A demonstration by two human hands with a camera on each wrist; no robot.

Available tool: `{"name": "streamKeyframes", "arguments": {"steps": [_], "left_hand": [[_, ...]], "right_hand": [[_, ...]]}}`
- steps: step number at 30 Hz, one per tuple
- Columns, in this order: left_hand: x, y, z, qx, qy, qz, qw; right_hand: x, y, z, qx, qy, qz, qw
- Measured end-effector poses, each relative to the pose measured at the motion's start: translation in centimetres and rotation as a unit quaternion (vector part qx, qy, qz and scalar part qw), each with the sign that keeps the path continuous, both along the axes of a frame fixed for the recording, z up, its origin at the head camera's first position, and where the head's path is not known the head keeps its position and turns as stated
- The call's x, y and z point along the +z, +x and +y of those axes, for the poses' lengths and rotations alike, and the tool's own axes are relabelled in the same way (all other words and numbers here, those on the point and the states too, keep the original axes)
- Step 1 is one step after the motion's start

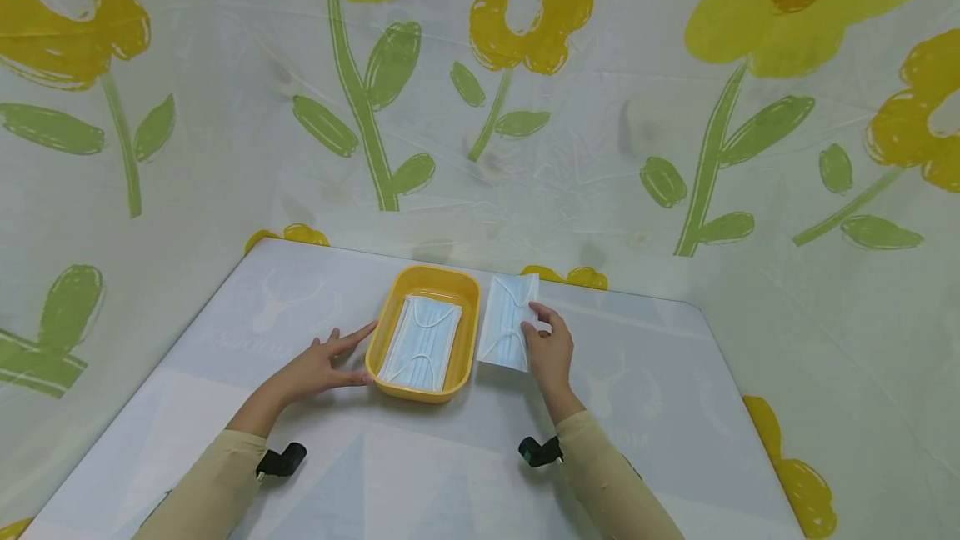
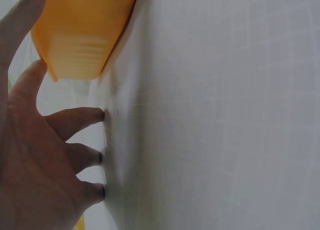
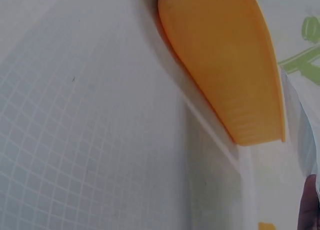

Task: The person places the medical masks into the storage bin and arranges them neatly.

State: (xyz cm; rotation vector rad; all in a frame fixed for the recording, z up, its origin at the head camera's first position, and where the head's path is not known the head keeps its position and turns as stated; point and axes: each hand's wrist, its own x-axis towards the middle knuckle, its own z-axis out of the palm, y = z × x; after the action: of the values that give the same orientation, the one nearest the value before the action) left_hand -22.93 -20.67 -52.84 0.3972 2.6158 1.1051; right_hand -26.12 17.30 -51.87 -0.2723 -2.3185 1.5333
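Observation:
A yellow tray (image 1: 470, 340) stands on the table with light-blue face masks (image 1: 423, 342) lying inside it, their white ear loops on top. My left hand (image 1: 324, 367) is at the tray's left side, its fingers spread and the index finger and thumb right at the rim. In the left wrist view the other fingertips (image 2: 95, 113) rest on the table beside the tray (image 2: 80, 39). To the right of the tray, my right hand (image 1: 550, 350) pinches a single face mask (image 1: 510, 323) by its right edge. That mask shows only as a sliver in the right wrist view.
The pale printed table (image 1: 645, 407) runs up to a curtain (image 1: 585, 173) with yellow flowers at the back and sides. A black wrist-worn device (image 1: 283, 461) sits by the left sleeve, another (image 1: 540, 452) by the right sleeve.

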Motion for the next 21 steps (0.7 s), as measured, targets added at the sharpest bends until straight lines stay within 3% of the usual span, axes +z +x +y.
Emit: {"name": "streamKeyframes", "arguments": {"steps": [21], "left_hand": [[-0.1,-0.1,0.0,0.005,-0.005,-0.002,1.0000]], "right_hand": [[0.7,0.4,-2.6,0.022,-0.006,-0.005,0.9997]]}}
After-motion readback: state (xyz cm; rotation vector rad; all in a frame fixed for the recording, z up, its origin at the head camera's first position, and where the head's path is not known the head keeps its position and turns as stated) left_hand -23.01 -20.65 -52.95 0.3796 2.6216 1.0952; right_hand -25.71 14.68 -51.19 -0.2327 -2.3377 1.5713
